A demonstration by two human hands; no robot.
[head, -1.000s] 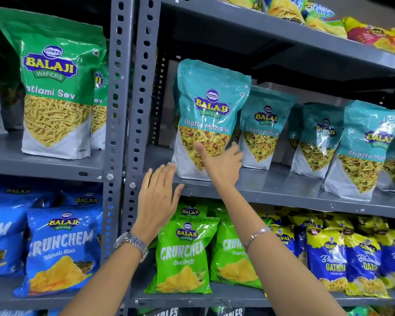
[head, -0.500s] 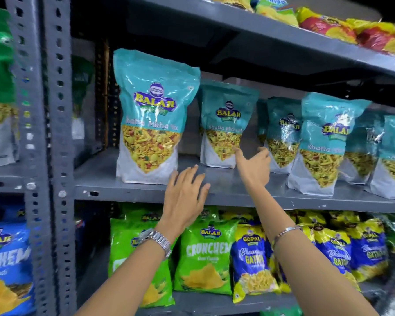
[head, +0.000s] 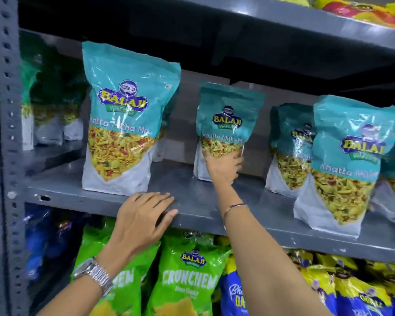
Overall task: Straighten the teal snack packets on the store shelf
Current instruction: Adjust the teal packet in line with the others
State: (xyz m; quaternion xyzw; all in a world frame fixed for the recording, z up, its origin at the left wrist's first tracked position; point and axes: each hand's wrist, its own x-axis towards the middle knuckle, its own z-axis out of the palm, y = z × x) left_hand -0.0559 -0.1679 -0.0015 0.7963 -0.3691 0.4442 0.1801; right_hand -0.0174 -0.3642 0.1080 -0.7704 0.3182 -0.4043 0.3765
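Several teal Khatta Mitha packets stand on the grey middle shelf point(head: 192, 201). The biggest-looking one point(head: 123, 115) stands upright near the front at the left. A second teal packet point(head: 226, 115) stands further back in the middle, and my right hand point(head: 225, 165) grips its lower front, fingers wrapped on the clear window. My left hand point(head: 144, 220) rests flat and open on the shelf's front edge, just below the left packet and not touching it. More teal packets point(head: 344, 156) stand at the right, one behind another point(head: 290, 142).
A perforated grey upright point(head: 2, 133) runs down the left. The shelf below holds green Crunchem bags point(head: 187, 279) and blue-yellow bags point(head: 328, 290). The upper shelf point(head: 306, 26) carries red and yellow packets. Green packets sit in the dim bay at the left.
My right hand has reached in and taken hold of the middle teal packet. My left hand has come down onto the shelf edge. The view has shifted right and closer.
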